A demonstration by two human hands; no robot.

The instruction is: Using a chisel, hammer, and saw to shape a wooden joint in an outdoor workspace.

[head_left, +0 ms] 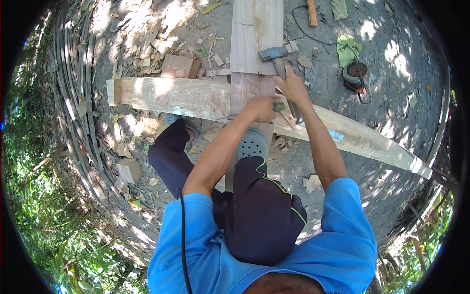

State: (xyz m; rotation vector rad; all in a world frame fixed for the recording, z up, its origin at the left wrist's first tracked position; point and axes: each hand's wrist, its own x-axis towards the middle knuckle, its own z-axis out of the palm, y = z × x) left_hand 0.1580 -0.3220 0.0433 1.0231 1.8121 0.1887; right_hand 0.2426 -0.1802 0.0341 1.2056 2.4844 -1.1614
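Leaf-strewn ground lies beneath a brown-handled, grey-headed hammer.

Bare dirt ground below you, sun-dappled. Right of your right hand: grinder on dirt, green leaf just beyond it. Ahead of same hand: dark cord; farther out, wooden handle. Straight ahead of your left hand: pale plank. Left of that hand: wood chips, offcut block; nearer you, second block. Long beam spreads to both sides of your hands; whether it touches dirt, can't tell.
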